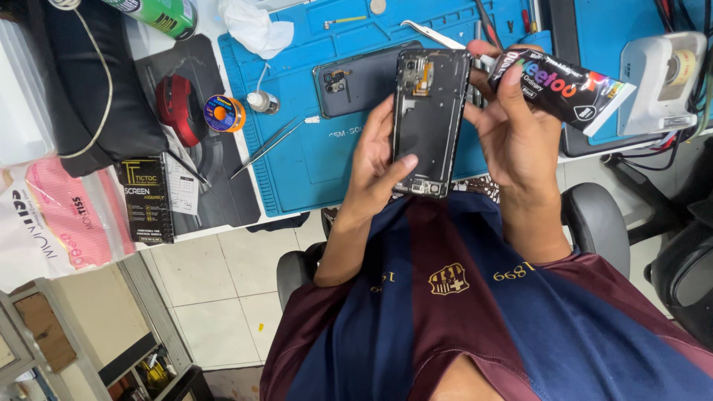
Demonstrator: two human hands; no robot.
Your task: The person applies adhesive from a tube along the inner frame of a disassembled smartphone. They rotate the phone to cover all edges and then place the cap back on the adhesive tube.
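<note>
My left hand (377, 160) holds an opened black phone frame (431, 119) upright, thumb across its lower inner face; its camera module and a gold flex part show near the top. My right hand (516, 122) grips a black glue tube (568, 85) with a colourful label, its nozzle end pointing toward the top right edge of the frame. Just behind the frame a dark phone back cover (355, 85) lies flat on the blue work mat (297, 160).
Tweezers (269, 146), a small white bottle (261, 102) and a crumpled tissue (256, 28) lie on the mat. A solder spool (223, 113), red mouse (177, 105) and black box (145, 199) sit left. A white tape dispenser (663, 70) stands right. Chair armrests flank me.
</note>
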